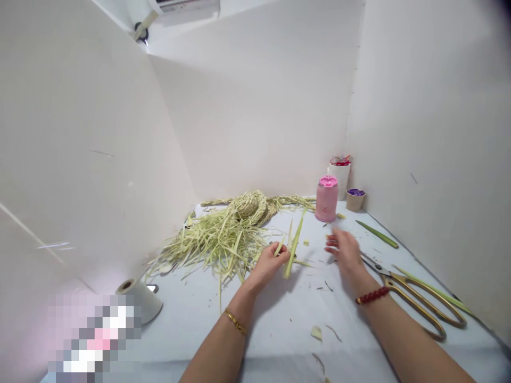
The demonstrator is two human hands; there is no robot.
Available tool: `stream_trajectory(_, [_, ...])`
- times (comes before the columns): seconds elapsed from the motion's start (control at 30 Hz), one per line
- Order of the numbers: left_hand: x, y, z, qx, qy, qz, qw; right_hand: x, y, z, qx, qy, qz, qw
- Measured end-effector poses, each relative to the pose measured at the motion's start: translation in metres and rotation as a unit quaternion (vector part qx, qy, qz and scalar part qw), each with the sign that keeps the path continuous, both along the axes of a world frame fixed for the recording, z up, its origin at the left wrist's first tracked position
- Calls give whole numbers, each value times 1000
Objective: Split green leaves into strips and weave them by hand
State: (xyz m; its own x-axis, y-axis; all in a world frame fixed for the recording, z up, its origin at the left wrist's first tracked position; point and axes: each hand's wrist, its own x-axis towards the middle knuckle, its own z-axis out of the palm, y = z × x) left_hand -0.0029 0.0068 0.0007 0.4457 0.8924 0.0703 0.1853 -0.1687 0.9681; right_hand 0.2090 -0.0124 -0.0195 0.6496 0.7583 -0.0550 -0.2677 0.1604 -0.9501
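Between the thumb and fingers of my left hand are pale green leaf strips, held upright just above the table. My right hand hovers to the right, apart from the strips, its fingers loosely curled and spread with nothing visible in them. Left of my left hand lies a loose pile of shredded green strips, with a coiled braided rope behind it. Large scissors with gold handles rest beside my right forearm, their blade tips partly hidden by the wrist.
A pink bottle stands at the back right, near a white cup with red strands and a small tan cup with purple pieces. A green leaf lies by the right wall. At left stands a white roll. Scraps dot the table.
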Motion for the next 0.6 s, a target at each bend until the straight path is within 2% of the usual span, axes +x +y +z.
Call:
stream_trajectory(0.07, [2, 2, -4, 9, -34, 35, 999, -30, -7, 1, -15, -80, 213, 974])
stream_trajectory(0.1, [3, 3, -6, 9, -49, 36, 998, -44, -10, 1, -18, -116, 268, 956])
stream_trajectory(0.13, [4, 3, -7, 5, -62, 28, 998, -55, -13, 0, -20, -152, 294, 943])
stream_trajectory(0.23, [4, 3, -9, -17, -75, 3, 997, -73, -17, -3, -7, -184, 316, 931])
stream_trajectory(0.37, [3, 3, -8, -46, -75, -4, 996, -69, -17, -4, 15, -146, 355, 923])
stream_trajectory(0.43, [4, 2, -7, -39, -78, -7, 996, -67, -16, -4, -2, -156, 340, 927])
stream_trajectory(0.6, [9, -4, -2, -4, -95, -21, 995, -61, -13, -11, -62, -238, 241, 939])
